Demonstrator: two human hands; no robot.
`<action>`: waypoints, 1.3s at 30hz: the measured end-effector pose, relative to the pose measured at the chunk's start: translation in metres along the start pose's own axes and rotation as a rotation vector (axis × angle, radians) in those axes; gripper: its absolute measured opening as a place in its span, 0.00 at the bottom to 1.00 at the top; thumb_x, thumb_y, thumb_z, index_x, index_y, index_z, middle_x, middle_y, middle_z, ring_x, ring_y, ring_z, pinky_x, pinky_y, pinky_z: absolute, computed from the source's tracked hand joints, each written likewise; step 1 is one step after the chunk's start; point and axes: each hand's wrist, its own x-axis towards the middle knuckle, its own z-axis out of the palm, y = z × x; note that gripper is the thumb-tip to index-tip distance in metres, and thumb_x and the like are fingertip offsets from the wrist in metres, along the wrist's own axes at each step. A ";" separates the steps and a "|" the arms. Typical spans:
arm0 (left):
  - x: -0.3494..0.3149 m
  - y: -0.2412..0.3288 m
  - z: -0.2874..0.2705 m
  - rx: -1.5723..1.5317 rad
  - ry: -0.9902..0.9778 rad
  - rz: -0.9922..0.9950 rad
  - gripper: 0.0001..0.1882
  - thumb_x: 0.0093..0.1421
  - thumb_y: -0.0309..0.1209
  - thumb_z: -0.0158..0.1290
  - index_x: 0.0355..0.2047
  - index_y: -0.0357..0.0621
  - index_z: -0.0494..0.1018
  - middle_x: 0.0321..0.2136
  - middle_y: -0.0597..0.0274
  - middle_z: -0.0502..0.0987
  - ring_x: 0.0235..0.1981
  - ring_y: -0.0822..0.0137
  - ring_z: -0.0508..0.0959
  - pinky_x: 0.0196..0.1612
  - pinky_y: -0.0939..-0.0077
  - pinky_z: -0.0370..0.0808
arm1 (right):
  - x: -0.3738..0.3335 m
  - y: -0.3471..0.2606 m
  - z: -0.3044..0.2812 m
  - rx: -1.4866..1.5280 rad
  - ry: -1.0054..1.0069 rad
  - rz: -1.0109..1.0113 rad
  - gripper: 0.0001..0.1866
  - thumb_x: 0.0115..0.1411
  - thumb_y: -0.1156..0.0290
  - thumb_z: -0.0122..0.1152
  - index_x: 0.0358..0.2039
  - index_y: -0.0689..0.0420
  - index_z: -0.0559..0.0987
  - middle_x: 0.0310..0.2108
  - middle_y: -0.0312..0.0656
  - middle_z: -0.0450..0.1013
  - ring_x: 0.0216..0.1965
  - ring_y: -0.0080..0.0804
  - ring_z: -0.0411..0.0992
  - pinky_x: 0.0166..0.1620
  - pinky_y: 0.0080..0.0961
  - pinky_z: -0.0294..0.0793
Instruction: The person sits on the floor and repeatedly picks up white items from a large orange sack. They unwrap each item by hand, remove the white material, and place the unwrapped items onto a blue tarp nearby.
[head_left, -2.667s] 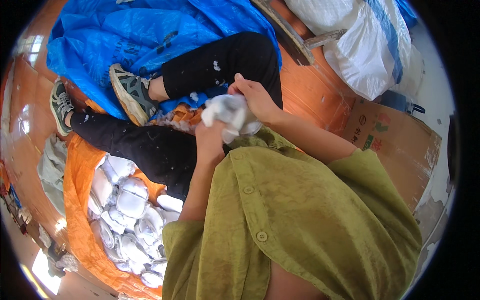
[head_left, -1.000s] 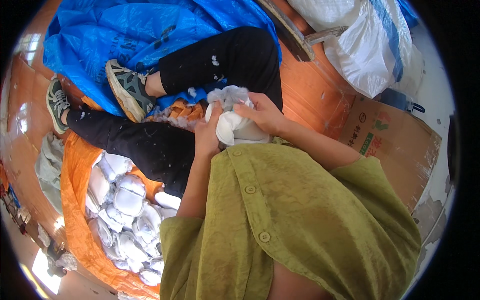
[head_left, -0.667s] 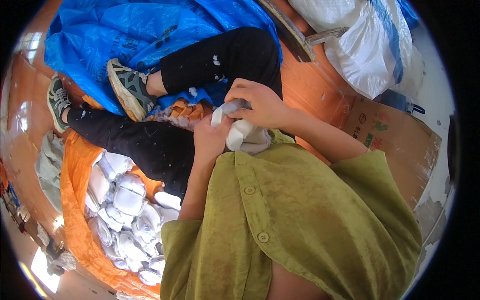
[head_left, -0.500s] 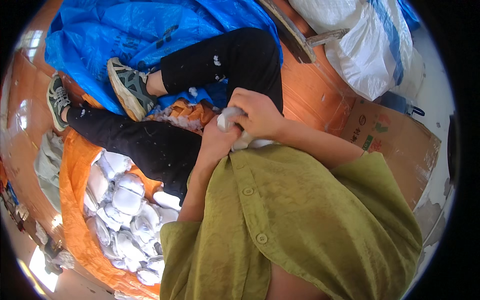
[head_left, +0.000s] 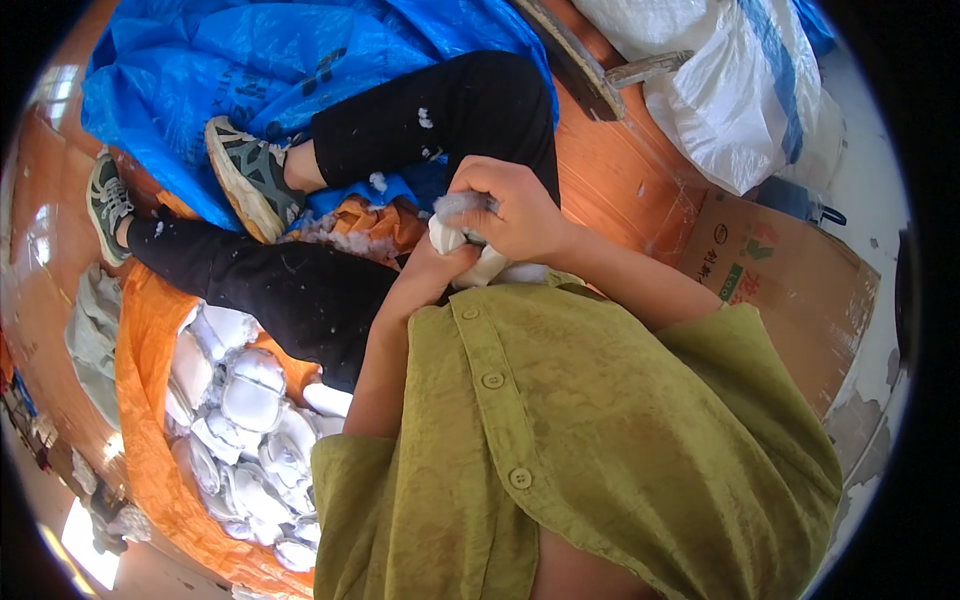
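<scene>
Above my lap, my left hand (head_left: 432,277) grips a white, soft fabric piece (head_left: 447,238), its fingers wrapped round it from below. My right hand (head_left: 515,213) is closed over the top of it, pinching a greyish fluffy tuft (head_left: 464,205) that looks like stuffing. The tuft touches the white piece. More white material (head_left: 487,270) shows below my hands, against my shirt. Most of the piece is hidden by my fingers.
At left, an open orange woven sack (head_left: 143,400) holds several white padded pieces (head_left: 250,390). A blue woven sack (head_left: 220,80) lies under my foot. Loose fluff (head_left: 345,235) sits between my legs. Wooden stool legs (head_left: 580,70), a white sack (head_left: 715,110) and a cardboard box (head_left: 780,285) are at right.
My right hand has shifted slightly up, and more of the grey tuft shows between its fingers. My left hand still grips the white piece, a little lower.
</scene>
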 end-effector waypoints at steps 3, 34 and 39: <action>-0.002 0.004 0.001 -0.089 -0.072 -0.058 0.26 0.52 0.34 0.54 0.50 0.36 0.66 0.41 0.61 0.72 0.41 0.73 0.72 0.41 0.78 0.70 | 0.006 0.003 -0.003 0.050 0.009 0.058 0.08 0.48 0.77 0.64 0.29 0.62 0.75 0.26 0.39 0.69 0.26 0.27 0.68 0.31 0.22 0.68; 0.012 -0.002 0.002 -0.213 0.338 0.096 0.18 0.63 0.37 0.47 0.45 0.34 0.72 0.40 0.59 0.76 0.40 0.70 0.75 0.43 0.77 0.70 | -0.010 0.002 0.026 0.537 0.227 0.448 0.17 0.50 0.63 0.68 0.35 0.61 0.78 0.30 0.38 0.75 0.32 0.21 0.72 0.36 0.22 0.71; 0.013 -0.008 -0.002 0.107 0.437 0.276 0.15 0.63 0.32 0.48 0.46 0.34 0.72 0.41 0.59 0.76 0.40 0.70 0.75 0.45 0.77 0.71 | -0.012 0.000 0.021 0.262 0.195 0.388 0.16 0.48 0.63 0.68 0.33 0.61 0.78 0.29 0.38 0.76 0.31 0.23 0.72 0.36 0.23 0.71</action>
